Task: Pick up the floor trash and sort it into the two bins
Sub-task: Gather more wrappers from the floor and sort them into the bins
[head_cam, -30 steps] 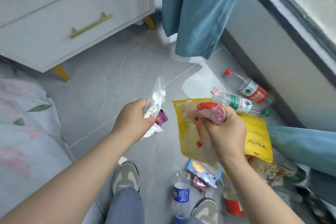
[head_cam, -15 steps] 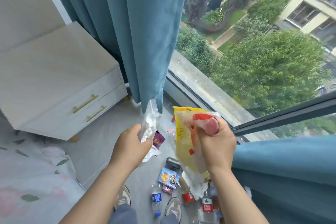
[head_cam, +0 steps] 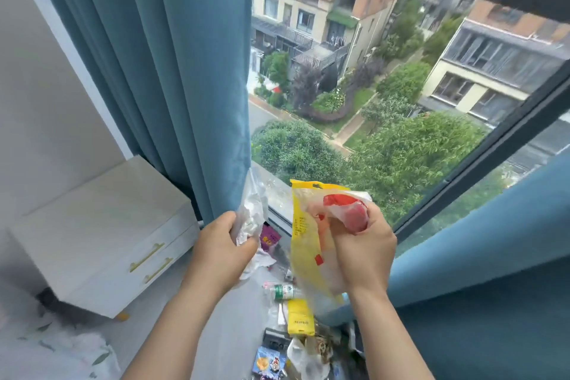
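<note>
Left hand: fingers curled around crumpled clear wrappers.
Right hand: fingers gripping yellow bag.
Floor: scattered trash.

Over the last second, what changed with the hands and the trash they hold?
The view swung up from the floor to the window, and both hands rose with their loads. Nothing was taken or let go: the left hand still grips the crumpled clear wrappers, the right hand the yellow bag and red-printed clear bag. The green-label bottle still lies on the floor.
</note>
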